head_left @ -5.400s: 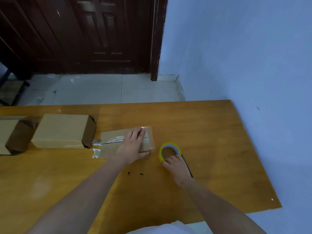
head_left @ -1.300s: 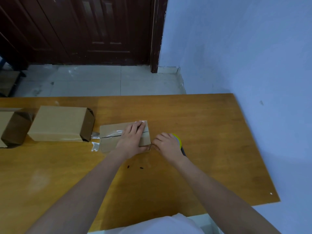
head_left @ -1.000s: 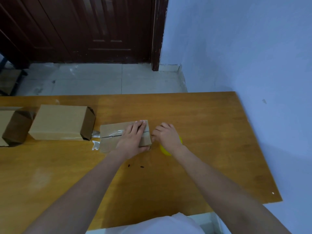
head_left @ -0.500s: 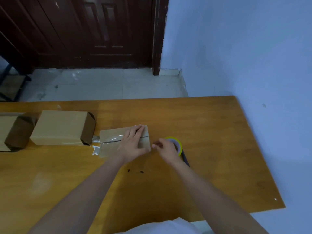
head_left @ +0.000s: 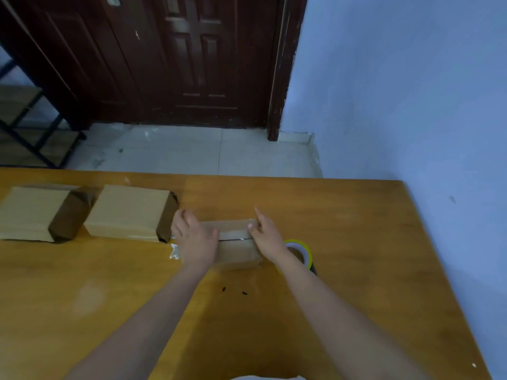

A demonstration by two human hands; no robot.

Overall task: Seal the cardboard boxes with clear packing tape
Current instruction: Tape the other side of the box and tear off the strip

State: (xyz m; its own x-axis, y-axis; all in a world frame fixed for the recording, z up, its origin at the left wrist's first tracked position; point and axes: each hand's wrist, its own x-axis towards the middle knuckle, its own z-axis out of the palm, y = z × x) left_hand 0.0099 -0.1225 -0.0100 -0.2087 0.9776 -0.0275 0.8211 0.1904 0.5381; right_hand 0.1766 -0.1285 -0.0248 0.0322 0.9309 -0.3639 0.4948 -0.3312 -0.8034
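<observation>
A small cardboard box (head_left: 235,250) lies flat on the wooden table (head_left: 356,256), its long axis running left to right across the view, one short end pointing toward the two larger boxes and the other toward the tape roll. A dark seam runs along that long axis on its top face, with glossy clear tape over it. The left hand (head_left: 195,239) lies over the box's left end, fingers bent over the far edge; its grip is on the box. The right hand (head_left: 267,234) is at the right end with straight fingers reaching past the far corner and the thumb resting on the top face, so its grip is relaxed, touching but not clasping. A crumpled tail of clear tape (head_left: 174,249) sticks out on the table by the box's left end. The yellow-rimmed tape roll (head_left: 300,252) lies flat just beside the box's right end, partly behind the right wrist. A second cardboard box (head_left: 129,211) sits just left, and a third box (head_left: 33,212) beyond it, both lengthwise left to right with dark open ends facing right
</observation>
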